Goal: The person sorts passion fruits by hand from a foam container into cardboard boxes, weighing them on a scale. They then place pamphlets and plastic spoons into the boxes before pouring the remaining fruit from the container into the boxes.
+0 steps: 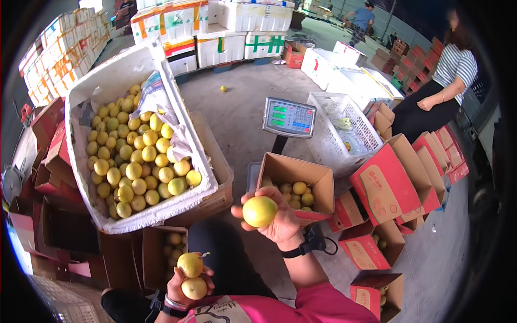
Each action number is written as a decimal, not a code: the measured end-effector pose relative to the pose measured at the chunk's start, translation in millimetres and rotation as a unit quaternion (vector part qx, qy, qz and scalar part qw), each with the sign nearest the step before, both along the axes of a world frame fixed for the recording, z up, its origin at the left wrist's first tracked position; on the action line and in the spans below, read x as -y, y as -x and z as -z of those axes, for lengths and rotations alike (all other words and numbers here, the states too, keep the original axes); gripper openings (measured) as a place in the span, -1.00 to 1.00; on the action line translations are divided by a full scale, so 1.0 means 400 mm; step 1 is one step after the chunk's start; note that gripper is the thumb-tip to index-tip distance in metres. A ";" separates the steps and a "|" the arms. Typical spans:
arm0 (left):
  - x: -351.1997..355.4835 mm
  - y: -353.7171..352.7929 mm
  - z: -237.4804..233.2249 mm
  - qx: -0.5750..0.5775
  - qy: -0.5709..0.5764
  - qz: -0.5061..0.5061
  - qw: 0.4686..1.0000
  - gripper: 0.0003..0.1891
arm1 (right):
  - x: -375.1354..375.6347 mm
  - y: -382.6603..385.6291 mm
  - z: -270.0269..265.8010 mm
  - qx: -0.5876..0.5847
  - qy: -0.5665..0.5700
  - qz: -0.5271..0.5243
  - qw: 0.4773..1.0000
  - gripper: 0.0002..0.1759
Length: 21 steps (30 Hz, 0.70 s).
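My left hand is closed around two yellow passion fruits, low in the view. The upper passion fruit has a short curled stem; the lower one is smooth and pale. My right hand holds up one larger yellow passion fruit, its fingers curled behind it. Just beyond that hand, an open cardboard box with several passion fruits in it stands by a digital scale display. To the left, a white foam crate is heaped with yellow-green passion fruits.
A white plastic basket stands right of the scale. Red cardboard boxes line the right side, more boxes the left. Foam boxes are stacked behind. A person in a striped shirt is at right. One fruit lies on the floor.
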State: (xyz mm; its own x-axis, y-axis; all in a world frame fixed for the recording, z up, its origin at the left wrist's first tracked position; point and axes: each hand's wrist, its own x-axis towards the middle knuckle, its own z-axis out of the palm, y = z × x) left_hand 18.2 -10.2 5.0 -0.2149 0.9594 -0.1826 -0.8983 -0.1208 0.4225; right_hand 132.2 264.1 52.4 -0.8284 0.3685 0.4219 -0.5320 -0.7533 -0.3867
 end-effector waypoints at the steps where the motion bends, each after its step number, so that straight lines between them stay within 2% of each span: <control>1: -0.003 -0.001 0.000 0.004 0.000 -0.008 1.000 -0.19 | 0.008 0.000 0.010 0.004 0.000 -0.008 1.000 -0.46; 3: -0.005 -0.003 -0.001 -0.002 -0.002 0.002 1.000 -0.19 | 0.028 -0.004 0.040 -0.023 0.178 -0.165 0.970 -0.42; 4: -0.003 -0.004 0.005 0.001 -0.009 0.003 1.000 -0.19 | 0.052 -0.005 0.050 0.008 0.218 -0.144 0.965 -0.35; 7: -0.001 -0.012 -0.002 0.036 -0.011 -0.008 0.999 -0.17 | 0.091 -0.004 0.067 0.035 0.253 -0.161 0.953 -0.39; 9: 0.000 -0.011 0.006 0.079 -0.041 0.005 0.996 -0.13 | 0.120 0.000 0.067 0.065 0.214 -0.137 0.965 -0.38; 11: -0.004 -0.015 -0.014 0.110 -0.036 -0.004 0.993 -0.11 | 0.152 0.005 0.064 0.116 0.089 -0.071 0.987 -0.38; 13: -0.007 -0.019 -0.025 0.184 -0.124 -0.002 0.975 -0.09 | 0.215 0.012 0.040 0.185 -0.119 0.073 0.973 -0.43; 14: 0.001 -0.016 -0.016 0.235 -0.162 0.007 0.959 -0.08 | 0.224 0.002 0.023 0.224 -0.268 0.063 0.935 -0.47; 15: 0.017 -0.005 -0.009 0.269 -0.154 0.029 0.950 -0.09 | 0.222 0.006 0.014 0.214 -0.475 0.118 0.846 -0.47; 17: 0.011 -0.017 -0.022 0.243 -0.160 0.002 0.957 -0.13 | 0.219 -0.002 0.006 0.214 -0.548 0.176 0.790 -0.47; 19: 0.021 -0.019 -0.019 0.215 -0.097 -0.023 0.971 -0.20 | 0.190 -0.031 0.024 0.270 -0.487 0.234 0.797 -0.53; 20: 0.029 -0.014 -0.020 0.168 -0.074 -0.022 0.983 -0.21 | 0.169 -0.065 0.018 0.376 -0.445 0.222 0.782 -0.57; 21: 0.031 -0.012 -0.026 0.115 -0.037 -0.031 0.992 -0.21 | 0.128 -0.083 0.050 0.399 -0.419 0.276 0.767 -0.70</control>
